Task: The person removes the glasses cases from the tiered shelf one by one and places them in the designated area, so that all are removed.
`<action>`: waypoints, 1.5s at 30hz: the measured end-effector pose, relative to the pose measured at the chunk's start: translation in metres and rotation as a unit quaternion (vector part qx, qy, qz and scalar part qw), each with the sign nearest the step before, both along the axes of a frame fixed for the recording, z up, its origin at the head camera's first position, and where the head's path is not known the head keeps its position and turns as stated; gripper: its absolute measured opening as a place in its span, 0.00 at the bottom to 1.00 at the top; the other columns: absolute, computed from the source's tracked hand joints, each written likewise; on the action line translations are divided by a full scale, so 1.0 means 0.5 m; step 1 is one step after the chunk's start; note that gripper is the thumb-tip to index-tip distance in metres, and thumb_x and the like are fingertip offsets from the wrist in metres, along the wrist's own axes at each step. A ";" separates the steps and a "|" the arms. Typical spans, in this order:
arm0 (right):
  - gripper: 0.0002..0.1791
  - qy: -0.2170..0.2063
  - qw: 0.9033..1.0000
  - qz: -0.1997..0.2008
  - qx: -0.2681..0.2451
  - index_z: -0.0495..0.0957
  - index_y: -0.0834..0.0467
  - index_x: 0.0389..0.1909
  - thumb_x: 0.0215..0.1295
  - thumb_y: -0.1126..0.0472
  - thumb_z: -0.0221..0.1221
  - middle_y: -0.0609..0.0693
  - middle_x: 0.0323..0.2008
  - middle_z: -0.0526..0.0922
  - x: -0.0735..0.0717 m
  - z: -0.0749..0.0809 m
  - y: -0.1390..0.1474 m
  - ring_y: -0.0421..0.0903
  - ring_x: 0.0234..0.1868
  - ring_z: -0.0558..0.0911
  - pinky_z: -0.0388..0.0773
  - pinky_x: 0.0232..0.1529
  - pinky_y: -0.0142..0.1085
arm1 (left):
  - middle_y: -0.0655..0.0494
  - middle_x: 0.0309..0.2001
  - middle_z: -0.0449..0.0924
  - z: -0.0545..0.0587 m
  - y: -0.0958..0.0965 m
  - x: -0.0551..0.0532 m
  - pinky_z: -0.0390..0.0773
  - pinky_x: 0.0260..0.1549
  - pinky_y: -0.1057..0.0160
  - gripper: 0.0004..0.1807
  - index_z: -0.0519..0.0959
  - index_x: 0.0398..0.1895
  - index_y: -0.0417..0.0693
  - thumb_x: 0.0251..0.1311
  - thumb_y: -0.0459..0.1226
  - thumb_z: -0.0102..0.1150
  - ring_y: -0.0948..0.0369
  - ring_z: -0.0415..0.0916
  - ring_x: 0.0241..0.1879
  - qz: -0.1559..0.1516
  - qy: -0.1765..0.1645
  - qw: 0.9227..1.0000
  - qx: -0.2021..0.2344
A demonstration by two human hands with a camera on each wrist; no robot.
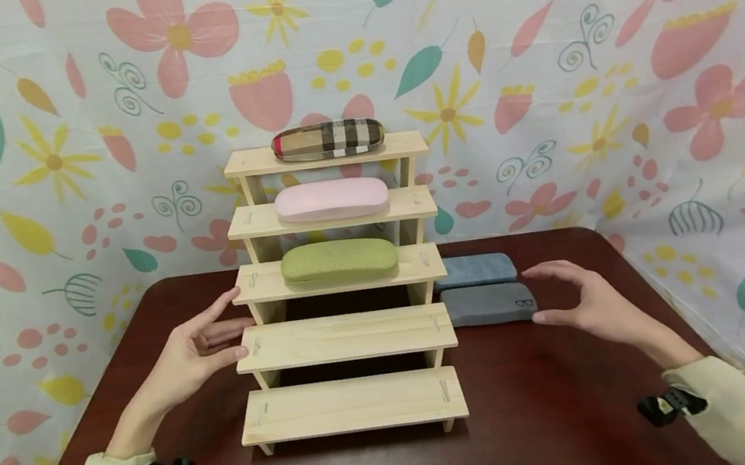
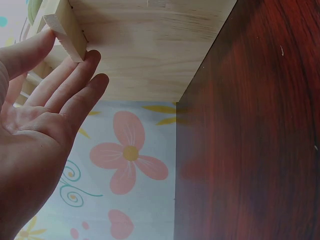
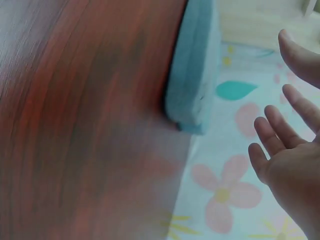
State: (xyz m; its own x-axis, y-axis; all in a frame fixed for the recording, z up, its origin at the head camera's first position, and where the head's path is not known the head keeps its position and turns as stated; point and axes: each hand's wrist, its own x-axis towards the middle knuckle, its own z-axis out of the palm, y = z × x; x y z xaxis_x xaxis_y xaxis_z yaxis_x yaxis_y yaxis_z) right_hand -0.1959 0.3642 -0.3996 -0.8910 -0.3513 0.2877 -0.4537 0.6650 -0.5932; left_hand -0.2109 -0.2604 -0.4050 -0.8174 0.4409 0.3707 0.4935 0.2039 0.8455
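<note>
The left hand (image 1: pixel 198 348), fingers extended, touches the left side of the stepped wooden rack (image 1: pixel 344 338). The right hand (image 1: pixel 583 303), spread wide and empty, is just beside the gray glasses case (image 1: pixel 484 306), before a blue glasses case (image 1: pixel 476 270) toward the far-right corner of the counter (image 1: pixel 542 391).

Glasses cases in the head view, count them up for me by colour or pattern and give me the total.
Plaid case: 1
Pink case: 1
Green case: 1
Blue case: 1
Grey case: 1
Total: 5
</note>
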 end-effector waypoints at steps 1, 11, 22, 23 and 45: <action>0.36 0.004 1.000 0.004 0.001 0.77 0.53 0.70 0.61 0.60 0.77 0.52 0.68 0.73 0.003 0.008 -0.007 0.44 0.66 0.70 0.72 0.56 0.32 | 0.28 0.57 0.81 0.001 -0.001 0.001 0.82 0.52 0.67 0.49 0.59 0.84 0.47 0.62 0.20 0.69 0.63 0.83 0.58 0.001 0.001 1.000 0.000; 0.35 0.032 0.999 0.027 -0.001 0.79 0.53 0.67 0.59 0.59 0.79 0.47 0.66 0.76 0.024 0.071 -0.089 0.41 0.62 0.74 0.70 0.57 0.28 | 0.26 0.57 0.80 0.005 -0.003 0.000 0.82 0.52 0.66 0.49 0.59 0.84 0.48 0.62 0.20 0.69 0.62 0.83 0.59 -0.002 0.004 1.000 0.000; 0.32 0.020 0.998 0.057 -0.001 0.79 0.46 0.66 0.61 0.53 0.78 0.41 0.64 0.77 0.028 0.110 -0.180 0.43 0.63 0.75 0.72 0.64 0.54 | 0.28 0.57 0.81 0.002 -0.004 0.002 0.82 0.52 0.67 0.49 0.59 0.84 0.47 0.62 0.20 0.69 0.63 0.83 0.59 0.000 0.005 1.000 -0.001; 0.32 0.021 0.998 0.057 -0.002 0.79 0.46 0.66 0.61 0.53 0.78 0.41 0.64 0.77 0.028 0.113 -0.187 0.44 0.63 0.76 0.71 0.64 0.57 | 0.28 0.57 0.81 0.001 -0.004 0.002 0.82 0.52 0.67 0.49 0.59 0.84 0.47 0.62 0.20 0.69 0.63 0.83 0.59 0.000 0.004 1.000 -0.001; 0.36 0.070 0.995 0.067 -0.021 0.79 0.57 0.68 0.59 0.56 0.79 0.51 0.64 0.82 -0.013 0.156 -0.311 0.52 0.62 0.80 0.75 0.62 0.53 | 0.33 0.58 0.83 -0.005 -0.004 -0.002 0.82 0.53 0.65 0.49 0.59 0.84 0.50 0.62 0.21 0.70 0.62 0.83 0.59 0.001 -0.004 1.000 -0.002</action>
State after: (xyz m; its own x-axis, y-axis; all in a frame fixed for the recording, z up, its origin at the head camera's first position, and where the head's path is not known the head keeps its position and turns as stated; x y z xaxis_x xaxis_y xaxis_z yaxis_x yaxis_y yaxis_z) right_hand -0.2024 0.2089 -0.3216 -0.7871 -0.4495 0.4225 -0.6168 0.5681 -0.5448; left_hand -0.2119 -0.2623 -0.4077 -0.8207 0.4418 0.3622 0.4866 0.2086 0.8483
